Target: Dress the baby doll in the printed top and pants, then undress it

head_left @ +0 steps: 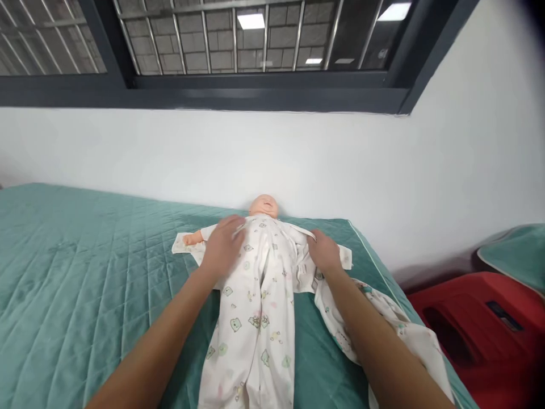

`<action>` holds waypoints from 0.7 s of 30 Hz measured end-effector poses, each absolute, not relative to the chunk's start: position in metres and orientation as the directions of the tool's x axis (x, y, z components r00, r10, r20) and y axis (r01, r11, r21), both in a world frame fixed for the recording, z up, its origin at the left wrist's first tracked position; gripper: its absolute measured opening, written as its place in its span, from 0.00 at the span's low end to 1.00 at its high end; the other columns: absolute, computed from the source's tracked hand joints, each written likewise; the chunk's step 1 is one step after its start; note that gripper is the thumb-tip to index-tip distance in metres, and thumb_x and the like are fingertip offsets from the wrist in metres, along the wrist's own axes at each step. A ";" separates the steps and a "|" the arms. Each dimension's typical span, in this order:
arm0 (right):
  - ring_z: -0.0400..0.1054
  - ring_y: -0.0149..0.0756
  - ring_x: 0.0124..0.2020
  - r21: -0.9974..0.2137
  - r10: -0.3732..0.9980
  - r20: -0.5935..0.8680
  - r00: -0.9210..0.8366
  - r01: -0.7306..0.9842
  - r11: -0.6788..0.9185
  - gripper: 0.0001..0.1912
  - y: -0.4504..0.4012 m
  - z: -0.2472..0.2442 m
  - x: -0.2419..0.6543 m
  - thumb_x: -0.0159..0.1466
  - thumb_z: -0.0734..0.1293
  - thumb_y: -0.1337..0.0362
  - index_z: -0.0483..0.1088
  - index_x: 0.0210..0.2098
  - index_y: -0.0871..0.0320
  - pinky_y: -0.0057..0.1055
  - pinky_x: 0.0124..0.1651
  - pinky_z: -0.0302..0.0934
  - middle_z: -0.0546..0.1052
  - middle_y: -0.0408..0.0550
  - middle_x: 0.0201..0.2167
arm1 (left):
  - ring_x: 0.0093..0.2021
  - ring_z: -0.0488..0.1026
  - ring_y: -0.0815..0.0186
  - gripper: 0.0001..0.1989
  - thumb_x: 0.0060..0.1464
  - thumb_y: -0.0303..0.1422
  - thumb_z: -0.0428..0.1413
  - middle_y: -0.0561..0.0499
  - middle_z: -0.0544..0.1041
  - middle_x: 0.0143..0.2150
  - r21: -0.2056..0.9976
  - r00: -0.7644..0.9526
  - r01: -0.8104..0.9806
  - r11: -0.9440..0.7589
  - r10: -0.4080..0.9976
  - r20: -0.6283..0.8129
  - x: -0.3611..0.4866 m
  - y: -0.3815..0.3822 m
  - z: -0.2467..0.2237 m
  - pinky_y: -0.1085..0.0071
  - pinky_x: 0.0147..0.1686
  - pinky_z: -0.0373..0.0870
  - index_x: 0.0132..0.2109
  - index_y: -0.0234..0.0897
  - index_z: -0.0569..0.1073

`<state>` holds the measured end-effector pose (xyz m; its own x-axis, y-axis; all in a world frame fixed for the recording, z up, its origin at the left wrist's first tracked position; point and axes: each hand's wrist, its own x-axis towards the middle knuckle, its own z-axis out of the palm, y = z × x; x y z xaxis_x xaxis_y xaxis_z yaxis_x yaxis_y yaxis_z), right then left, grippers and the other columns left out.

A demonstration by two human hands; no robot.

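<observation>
A baby doll (pixel 264 205) lies on its back on the green quilted cover, its head near the wall. White printed baby clothes (pixel 261 289) with small green and pink figures lie over its body, their legs stretching toward me. My left hand (pixel 225 244), slightly blurred, rests at the left side of the doll's chest with fingers stretched over the cloth. The doll's bare hand (pixel 193 238) shows beside it on a spread white sleeve. With closed fingers, my right hand (pixel 326 250) pinches the white edge of the clothes at the right shoulder. The doll's other hand is hidden.
Another printed white cloth (pixel 383 318) lies crumpled under and beside my right forearm. The green quilted cover (pixel 93 284) spreads left. A red plastic stool (pixel 481 324) with green cloth (pixel 517 255) on it stands at the right. Behind are a white wall (pixel 191 153) and a barred window (pixel 255 45).
</observation>
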<state>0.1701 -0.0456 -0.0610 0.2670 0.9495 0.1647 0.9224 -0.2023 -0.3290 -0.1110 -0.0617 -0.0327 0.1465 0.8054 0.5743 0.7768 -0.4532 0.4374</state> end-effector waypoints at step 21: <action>0.69 0.42 0.52 -0.378 0.936 0.273 0.224 0.919 -0.110 0.23 -0.054 -0.063 0.189 0.64 0.56 0.73 0.66 0.57 0.55 0.35 0.53 0.56 0.70 0.51 0.59 | 0.55 0.71 0.49 0.17 0.56 0.27 0.56 0.36 0.74 0.56 -0.198 0.530 0.814 -0.546 0.838 -0.132 0.055 -0.007 0.008 0.54 0.52 0.66 0.53 0.36 0.76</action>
